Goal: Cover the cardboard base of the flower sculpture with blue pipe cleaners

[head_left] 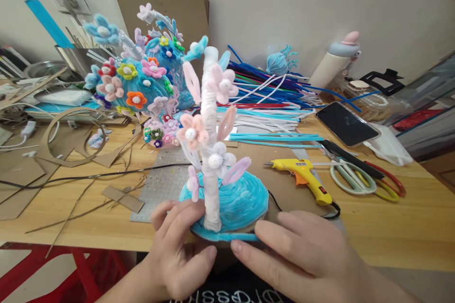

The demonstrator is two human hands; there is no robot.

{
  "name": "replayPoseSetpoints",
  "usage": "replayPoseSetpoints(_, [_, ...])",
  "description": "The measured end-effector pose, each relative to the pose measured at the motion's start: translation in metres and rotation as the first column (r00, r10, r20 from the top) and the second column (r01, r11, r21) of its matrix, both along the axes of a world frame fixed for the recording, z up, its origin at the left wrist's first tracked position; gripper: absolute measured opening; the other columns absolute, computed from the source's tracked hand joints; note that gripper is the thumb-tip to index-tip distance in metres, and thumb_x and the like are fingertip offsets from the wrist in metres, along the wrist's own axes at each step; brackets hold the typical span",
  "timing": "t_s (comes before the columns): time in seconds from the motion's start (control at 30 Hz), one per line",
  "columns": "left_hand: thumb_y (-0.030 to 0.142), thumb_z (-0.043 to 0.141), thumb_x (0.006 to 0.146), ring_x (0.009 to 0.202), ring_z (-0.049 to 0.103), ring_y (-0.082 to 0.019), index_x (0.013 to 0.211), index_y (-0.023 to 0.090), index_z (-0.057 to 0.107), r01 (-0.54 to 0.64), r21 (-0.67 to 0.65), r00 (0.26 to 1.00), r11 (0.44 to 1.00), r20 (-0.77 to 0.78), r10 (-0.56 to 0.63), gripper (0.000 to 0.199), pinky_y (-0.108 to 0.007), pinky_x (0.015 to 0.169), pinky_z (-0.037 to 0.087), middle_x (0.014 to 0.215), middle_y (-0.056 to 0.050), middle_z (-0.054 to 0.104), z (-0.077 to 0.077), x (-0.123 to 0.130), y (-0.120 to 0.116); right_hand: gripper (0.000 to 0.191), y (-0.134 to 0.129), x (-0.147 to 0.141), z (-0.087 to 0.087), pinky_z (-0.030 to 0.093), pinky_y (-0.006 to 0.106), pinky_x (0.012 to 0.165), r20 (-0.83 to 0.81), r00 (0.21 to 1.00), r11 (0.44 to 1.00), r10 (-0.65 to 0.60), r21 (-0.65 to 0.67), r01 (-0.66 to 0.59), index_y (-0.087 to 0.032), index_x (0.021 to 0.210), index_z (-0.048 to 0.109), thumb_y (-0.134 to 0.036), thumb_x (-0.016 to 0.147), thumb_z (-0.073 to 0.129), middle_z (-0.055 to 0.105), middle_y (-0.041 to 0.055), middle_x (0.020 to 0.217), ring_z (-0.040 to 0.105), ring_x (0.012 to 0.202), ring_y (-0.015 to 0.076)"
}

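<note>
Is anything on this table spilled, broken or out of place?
Nothing looks spilled or broken. The untidy part is the left side, where cardboard scraps and thin strips lie scattered. The glue gun lies on its side on a cardboard sheet, slightly risky if hot, which I cannot tell.

Fuzzy base point(245, 199); plastic glue gun point(313, 180); smooth wood table point(401, 232); matt cardboard point(177, 4); glossy phone screen point(346, 123).

Bare hands and forearms. Left hand point(185, 246), at 7 o'clock: slim fingers, short rounded thumbnail. Right hand point(305, 251), at 5 o'clock: slender, tapering fingers, short nail. Garment point(227, 281), at 6 o'clock: black cloth bearing large, rounded white lettering point(241, 296), cropped below and not fully legible.
</note>
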State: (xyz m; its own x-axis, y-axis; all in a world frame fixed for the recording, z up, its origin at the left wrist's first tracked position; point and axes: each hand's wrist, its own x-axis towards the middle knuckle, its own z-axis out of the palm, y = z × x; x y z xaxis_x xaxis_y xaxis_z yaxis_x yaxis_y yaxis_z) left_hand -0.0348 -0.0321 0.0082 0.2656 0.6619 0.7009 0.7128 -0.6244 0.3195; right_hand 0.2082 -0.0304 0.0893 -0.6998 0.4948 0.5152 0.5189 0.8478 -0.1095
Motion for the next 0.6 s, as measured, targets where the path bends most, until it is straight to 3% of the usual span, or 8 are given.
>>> replayPoseSetpoints(0.13, [0.025, 0.048, 0.082, 0.086, 0.064, -0.023, 0.116, 0.025, 0.054, -0.01, -0.04, 0.991, 0.999, 0.134, 0.016, 0.034, -0.042, 0.087, 0.037, 0.096, -0.003, 0.071, 0.002, 0.006, -0.001, 0.032, 0.002, -0.005, 0.001, 0.041, 0.031, 0.043, -0.017, 1.0, 1.0, 0.003, 0.022, -0.003, -0.023, 0.111, 0.073, -0.015, 0.103, 0.043, 0.08, -0.0037, 0.085, 0.061, 0.052, 0.0139])
replayPoseSetpoints(0.3, [0.027, 0.057, 0.08, 0.086, 0.062, -0.022, 0.114, 0.027, 0.056, -0.023, -0.056, 0.984, 0.998, 0.174, 0.032, 0.035, -0.041, 0.086, 0.037, 0.097, -0.001, 0.07, 0.002, 0.009, -0.004, 0.031, 0.003, -0.009, -0.002, 0.045, 0.03, 0.044, 0.0, 1.0, 1.0, 0.004, 0.014, -0.004, -0.022, 0.111, 0.073, -0.015, 0.102, 0.044, 0.08, -0.0026, 0.084, 0.063, 0.054, 0.0145])
replayPoseSetpoints(0.6, [0.03, 0.056, 0.085, 0.081, 0.058, -0.02, 0.113, 0.025, 0.058, -0.017, -0.018, 0.986, 1.0, 0.164, 0.02, 0.029, -0.04, 0.083, 0.036, 0.097, -0.001, 0.067, 0.004, 0.012, -0.001, 0.036, 0.002, -0.01, 0.0, 0.053, 0.032, 0.061, -0.029, 1.0, 0.994, -0.004, -0.112, 0.001, -0.017, 0.107, 0.069, -0.018, 0.106, 0.033, 0.077, 0.003, 0.09, 0.069, 0.073, 0.0179])
